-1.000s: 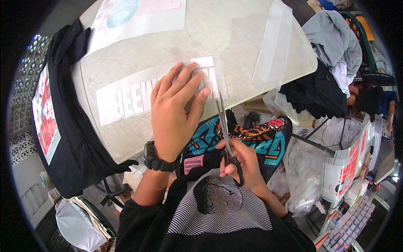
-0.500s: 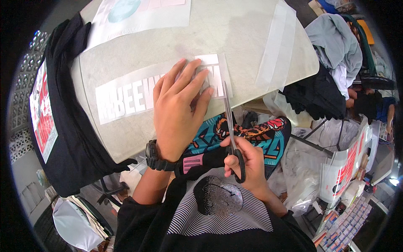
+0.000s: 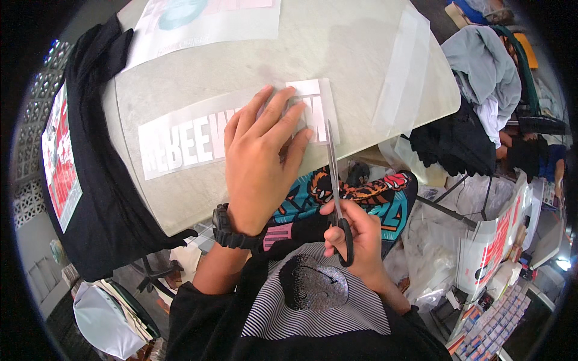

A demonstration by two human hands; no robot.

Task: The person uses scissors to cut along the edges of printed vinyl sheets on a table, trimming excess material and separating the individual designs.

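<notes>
My left hand [image 3: 260,153] lies flat on a clear sheet with white block letters [image 3: 188,141], fingers stretched out and a little spread. A black watch is on that wrist. Part of the lettering is hidden under the hand. My right hand [image 3: 362,240] grips scissors [image 3: 334,174] by their black handles, thumb and fingers at the loops. The long metal blades point away from me and look almost closed. Their tip lies at the right end of the sheet, just beside the last letter, near the table's front edge.
The pale table [image 3: 337,57] also bears a printed sheet [image 3: 235,27] at the back left and clear strips [image 3: 400,72] at the right. Black fabric [image 3: 99,180] drapes over the left side. Grey and black clothes [image 3: 481,60] are piled to the right; a keyboard [image 3: 494,325] is lower right.
The whole view has shifted slightly. The scissors remain at the sheet's right end, their blades looking a little closer together. My left hand stays pressed on the sheet.
</notes>
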